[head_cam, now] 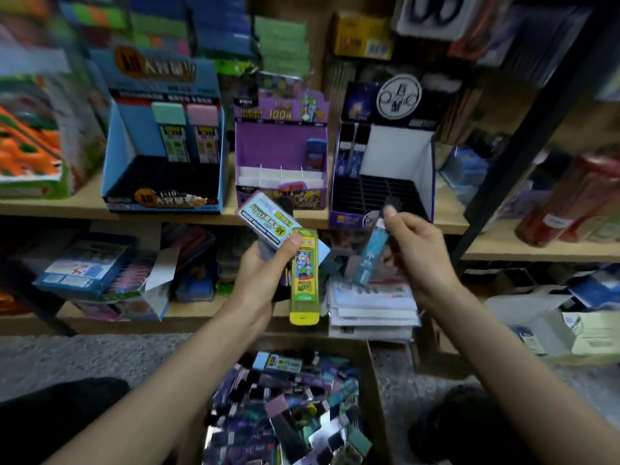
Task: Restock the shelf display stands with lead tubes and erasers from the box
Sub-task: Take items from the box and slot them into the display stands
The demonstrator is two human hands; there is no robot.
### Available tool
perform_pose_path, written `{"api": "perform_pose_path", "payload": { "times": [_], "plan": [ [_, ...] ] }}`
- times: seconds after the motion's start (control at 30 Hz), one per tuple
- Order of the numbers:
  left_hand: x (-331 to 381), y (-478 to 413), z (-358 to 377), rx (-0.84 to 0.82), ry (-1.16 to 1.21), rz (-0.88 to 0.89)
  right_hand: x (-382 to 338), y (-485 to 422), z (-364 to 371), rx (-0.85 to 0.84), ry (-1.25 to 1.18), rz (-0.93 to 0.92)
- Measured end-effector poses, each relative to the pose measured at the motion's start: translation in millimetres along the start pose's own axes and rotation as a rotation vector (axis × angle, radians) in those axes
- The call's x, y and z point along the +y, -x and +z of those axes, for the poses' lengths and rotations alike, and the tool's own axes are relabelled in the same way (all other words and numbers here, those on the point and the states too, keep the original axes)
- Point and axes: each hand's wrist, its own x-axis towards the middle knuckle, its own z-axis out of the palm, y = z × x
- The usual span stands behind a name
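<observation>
My left hand [265, 270] grips a yellow-green lead tube [303, 283] and a white eraser pack [268, 219] with green labels, held below the shelf edge. My right hand [416, 250] pinches a teal lead tube [369, 256] by its top, just in front of the black display stand [382, 169] with its grid of slots. A purple display stand [281, 162] with white dividers is at the shelf's centre, a blue display stand [164, 135] to its left. The cardboard box [377, 380] below holds several mixed tubes and erasers.
The wooden shelf [67, 206] carries the three stands, with toy boxes at far left and red packs [577, 203] at right. A black metal upright [523, 135] slants at the right. The lower shelf holds stacked packs [372, 307] and boxes [100, 266]. Grey floor surrounds the box.
</observation>
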Motion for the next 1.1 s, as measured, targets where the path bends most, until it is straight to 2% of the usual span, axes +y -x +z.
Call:
{"api": "perform_pose_path", "payload": {
  "times": [0.17,0.33,0.53,0.77,0.93,1.1],
  "plan": [
    [46,-31,0,-0.023,-0.087,0.132,-52,-58,-25,0.117,0.001,-0.200],
    [66,-55,-5,-0.035,-0.124,0.198,-73,-114,-26,0.091,0.271,-0.354],
    [52,-69,-13,-0.005,-0.110,0.177,-55,-159,-23,-0.051,0.604,-0.300],
    [43,-72,-17,-0.033,-0.112,0.153,-55,-180,-19,-0.197,0.621,-0.302],
    [41,-69,-19,-0.023,-0.124,0.129,-45,-184,-10,-0.143,0.550,-0.218],
    [42,-68,-18,-0.017,-0.114,0.113,-46,-181,2,-0.047,0.943,-0.344]
  ]
}}
